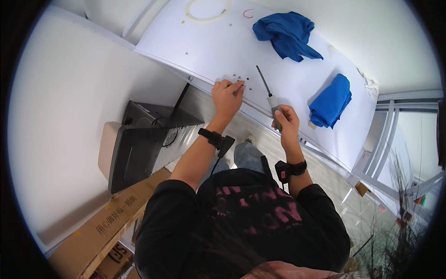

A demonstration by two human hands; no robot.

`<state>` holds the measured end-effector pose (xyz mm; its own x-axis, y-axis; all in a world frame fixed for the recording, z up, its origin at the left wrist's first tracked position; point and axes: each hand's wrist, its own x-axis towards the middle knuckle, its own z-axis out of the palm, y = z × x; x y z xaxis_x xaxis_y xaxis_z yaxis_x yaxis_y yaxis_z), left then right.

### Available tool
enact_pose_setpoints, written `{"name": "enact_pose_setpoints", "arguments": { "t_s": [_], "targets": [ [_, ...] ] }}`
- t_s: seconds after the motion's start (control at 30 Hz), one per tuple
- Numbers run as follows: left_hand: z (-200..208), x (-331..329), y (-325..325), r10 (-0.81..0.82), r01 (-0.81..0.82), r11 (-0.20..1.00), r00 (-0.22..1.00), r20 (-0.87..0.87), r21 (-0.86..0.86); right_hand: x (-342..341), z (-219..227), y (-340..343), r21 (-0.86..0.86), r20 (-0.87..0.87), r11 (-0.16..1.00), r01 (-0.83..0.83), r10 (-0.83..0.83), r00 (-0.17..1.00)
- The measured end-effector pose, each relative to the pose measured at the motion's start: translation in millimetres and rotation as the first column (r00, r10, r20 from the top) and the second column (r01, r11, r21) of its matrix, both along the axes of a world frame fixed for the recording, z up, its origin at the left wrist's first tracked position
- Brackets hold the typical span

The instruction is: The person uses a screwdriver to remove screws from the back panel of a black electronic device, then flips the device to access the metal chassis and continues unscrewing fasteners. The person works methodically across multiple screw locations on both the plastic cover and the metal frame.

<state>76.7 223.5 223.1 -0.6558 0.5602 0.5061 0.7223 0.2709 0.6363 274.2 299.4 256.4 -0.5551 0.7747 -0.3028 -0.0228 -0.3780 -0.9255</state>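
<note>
My right hand (288, 123) is wrapped round the grey handle of a screwdriver (272, 101). The tool's dark shaft points up and away over the white table (209, 51), clear of the tabletop parts. At the table's near edge, my left hand (227, 98) has its thumb and fingertips pinched together, low among several tiny dark screws or nuts (248, 79). Whatever lies between those fingertips is too small to make out. The small parts are scattered loosely just beyond and beside the left fingers.
A crumpled blue cloth (285, 35) lies at the far side, a folded blue cloth (331, 101) to the right. Farther off are a pale ring (207, 18) and a thin red loop (248, 14). A black-framed case (137, 156) and cardboard boxes (107, 223) stand below left.
</note>
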Motion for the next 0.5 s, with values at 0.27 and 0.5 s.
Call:
{"name": "enact_pose_setpoints", "arguments": {
  "t_s": [0.27,0.5],
  "targets": [
    [8.1,-16.7,-22.8,-0.062,0.060,0.993,0.998,0.011,0.105,-17.0,13.9,-14.5,0.049,-0.027,0.998,-0.048,0.049,0.998],
    [18.9,-15.0,-38.8,-0.090,0.078,0.988,0.992,0.087,0.136,-40.2,33.0,-27.9,0.144,-0.085,0.981,-0.131,0.144,0.986]
  ]
}}
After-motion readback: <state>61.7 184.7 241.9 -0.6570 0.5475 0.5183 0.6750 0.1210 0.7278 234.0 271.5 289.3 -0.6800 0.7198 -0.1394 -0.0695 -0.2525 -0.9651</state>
